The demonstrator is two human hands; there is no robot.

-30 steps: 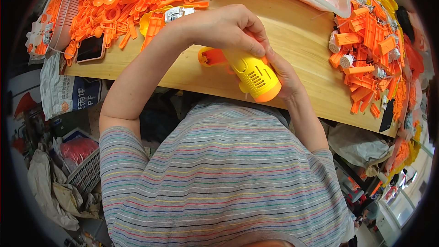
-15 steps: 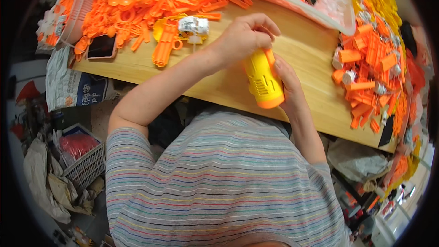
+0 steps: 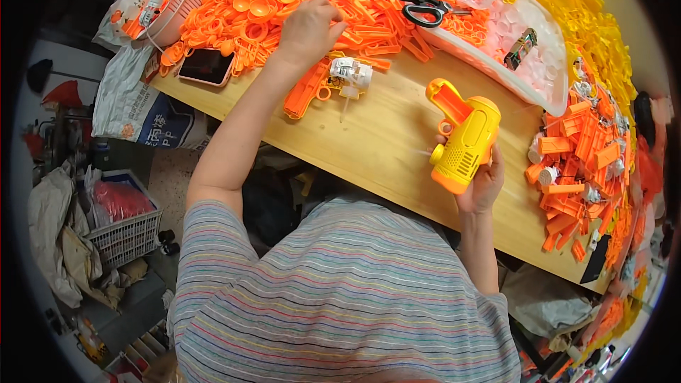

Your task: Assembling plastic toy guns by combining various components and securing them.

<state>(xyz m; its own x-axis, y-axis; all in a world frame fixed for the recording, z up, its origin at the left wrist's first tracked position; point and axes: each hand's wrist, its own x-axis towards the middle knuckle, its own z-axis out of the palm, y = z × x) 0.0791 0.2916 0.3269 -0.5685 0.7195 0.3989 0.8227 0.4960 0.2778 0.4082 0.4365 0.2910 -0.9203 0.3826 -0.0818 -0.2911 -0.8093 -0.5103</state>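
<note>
My right hand (image 3: 482,186) is wrapped round the yellow body of a toy bubble gun (image 3: 466,143), above the table's near side. The gun has an orange rim at its lower end, and its orange grip points up and left. Over the big pile of loose orange plastic parts (image 3: 273,10), my left hand (image 3: 306,34) has its fingers bent and apart, with nothing visible between them. Near its wrist lies a second, part-built toy gun (image 3: 308,91) with an orange grip. A white motor unit (image 3: 350,74) sits at its end.
Black-handled scissors (image 3: 423,6) lie by a white tray (image 3: 557,92) of pale and orange parts. Orange sub-assemblies (image 3: 578,145) are heaped at the right, yellow parts (image 3: 592,21) behind them. A phone (image 3: 206,66) rests at the table's left edge beside a white basket (image 3: 186,10).
My left hand has left the yellow toy gun and moved left to the orange pile. My right hand still holds the gun, now turned so its orange grip shows. The view has shifted.
</note>
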